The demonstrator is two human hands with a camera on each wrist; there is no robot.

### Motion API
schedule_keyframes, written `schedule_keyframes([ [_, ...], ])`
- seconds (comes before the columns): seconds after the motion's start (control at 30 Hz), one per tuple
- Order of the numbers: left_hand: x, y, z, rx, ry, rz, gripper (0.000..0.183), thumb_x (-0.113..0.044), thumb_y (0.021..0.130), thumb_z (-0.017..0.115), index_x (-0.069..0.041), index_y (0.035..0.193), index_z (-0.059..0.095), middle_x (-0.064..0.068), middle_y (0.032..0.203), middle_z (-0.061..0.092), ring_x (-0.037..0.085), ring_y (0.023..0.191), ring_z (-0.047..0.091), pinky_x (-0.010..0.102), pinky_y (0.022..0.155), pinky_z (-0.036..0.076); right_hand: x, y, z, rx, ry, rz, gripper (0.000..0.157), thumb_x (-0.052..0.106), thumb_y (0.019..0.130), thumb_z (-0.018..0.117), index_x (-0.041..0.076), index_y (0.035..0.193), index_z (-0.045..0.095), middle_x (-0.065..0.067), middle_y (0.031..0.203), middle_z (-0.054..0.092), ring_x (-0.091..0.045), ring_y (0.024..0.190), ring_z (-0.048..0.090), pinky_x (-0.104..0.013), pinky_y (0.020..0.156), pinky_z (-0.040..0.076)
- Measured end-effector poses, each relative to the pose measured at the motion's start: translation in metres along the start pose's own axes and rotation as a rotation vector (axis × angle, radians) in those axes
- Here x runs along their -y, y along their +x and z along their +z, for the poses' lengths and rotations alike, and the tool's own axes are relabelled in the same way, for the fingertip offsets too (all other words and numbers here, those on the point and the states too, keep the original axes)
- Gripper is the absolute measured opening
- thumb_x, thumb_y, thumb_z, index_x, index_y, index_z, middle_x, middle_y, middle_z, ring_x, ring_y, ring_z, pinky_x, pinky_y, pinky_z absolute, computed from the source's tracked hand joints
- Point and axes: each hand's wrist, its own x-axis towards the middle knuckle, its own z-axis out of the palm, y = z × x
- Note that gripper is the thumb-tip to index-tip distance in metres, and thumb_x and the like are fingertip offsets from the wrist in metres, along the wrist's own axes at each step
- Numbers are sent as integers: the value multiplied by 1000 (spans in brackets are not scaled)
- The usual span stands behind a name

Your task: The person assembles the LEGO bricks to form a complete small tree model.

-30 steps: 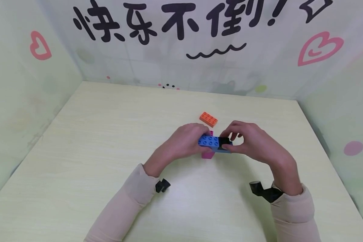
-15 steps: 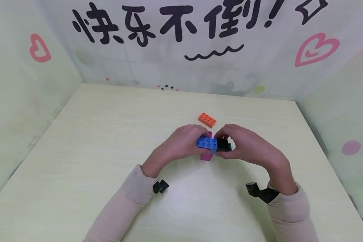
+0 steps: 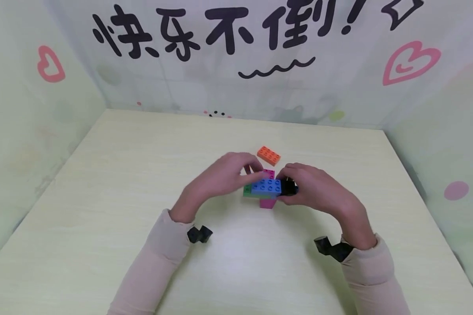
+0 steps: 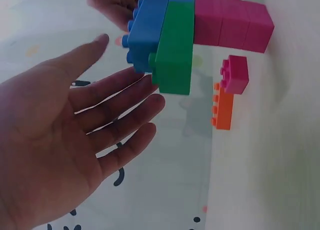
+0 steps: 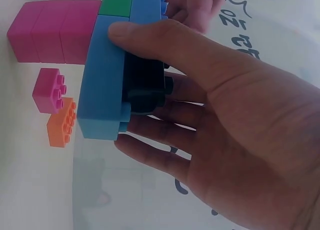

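Note:
A brick model stands on a column of pink bricks (image 4: 232, 22). Across the column's top lie a green brick (image 4: 175, 54) and a light blue brick (image 5: 102, 84), end to end. Above them sit a darker blue brick (image 3: 266, 187) and a black brick (image 5: 145, 84). My right hand (image 3: 315, 183) grips the model's right end, its thumb on the light blue brick and its fingers round the far side. My left hand (image 3: 226, 175) is spread beside the green end, fingers straight and holding nothing; the head view cannot show whether its thumb touches the blue brick.
Behind the column lie a loose pink brick (image 4: 237, 74) and an orange brick (image 3: 269, 155) on the pale wooden table (image 3: 161, 153). Walls printed with hearts and lettering enclose the table's back and both sides.
My left hand has let go of the model and drawn left, uncovering the green brick. My right hand has moved from pinching the black brick to a fuller grip round the right end.

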Motion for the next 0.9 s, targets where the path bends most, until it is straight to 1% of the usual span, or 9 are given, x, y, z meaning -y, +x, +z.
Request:
schedule_keyframes([
  [0.1,9,2,-4,-56,28,-31,22,-32,93,68,-15,108,70,-9,97,65,8,88,57,26,76,48,0,-1,-1,13,1,19,37,19,76,86,8,108,69,3,98,62,-15,85,57,-33,75,52],
  [0.17,15,6,-2,-61,52,-45,22,-27,93,70,-13,109,70,-6,99,66,10,89,57,26,77,48,0,-2,-1,18,2,28,38,19,76,86,8,108,69,3,98,62,-15,85,57,-33,75,52],
  [0.33,30,24,11,-10,107,-68,28,-21,91,72,-9,115,68,0,107,67,13,94,58,27,80,48,0,-5,-3,20,-5,29,39,18,76,85,7,109,68,1,100,62,-15,86,57,-33,76,52],
  [0.4,34,32,14,2,154,-72,29,-20,91,72,-9,117,67,1,109,66,14,98,58,28,83,48,1,-5,-4,21,-14,22,39,19,77,85,7,109,68,1,101,62,-15,87,57,-33,76,52],
  [0.5,39,48,20,11,236,-61,30,-19,91,72,-9,119,66,2,112,65,16,103,56,30,88,47,0,-7,-5,11,-34,13,39,20,76,85,7,109,68,2,99,62,-14,86,56,-32,77,51],
  [0.57,41,58,21,12,280,-45,31,-19,92,71,-9,120,64,4,114,64,17,105,55,31,90,46,-1,-8,-6,9,-40,6,39,20,76,86,7,108,68,3,99,62,-14,86,56,-32,76,51],
  [0.67,43,70,21,8,316,-30,30,-19,92,70,-9,119,64,5,115,63,18,107,52,32,92,45,-1,-8,-7,14,-42,2,38,20,76,86,7,107,68,3,98,61,-13,85,56,-31,76,51],
  [0.9,48,94,20,13,335,-33,34,-17,90,72,-11,123,64,5,124,59,19,114,47,34,96,43,-2,-7,-7,29,-30,27,37,20,76,86,8,107,68,4,97,61,-13,85,55,-30,77,51],
])
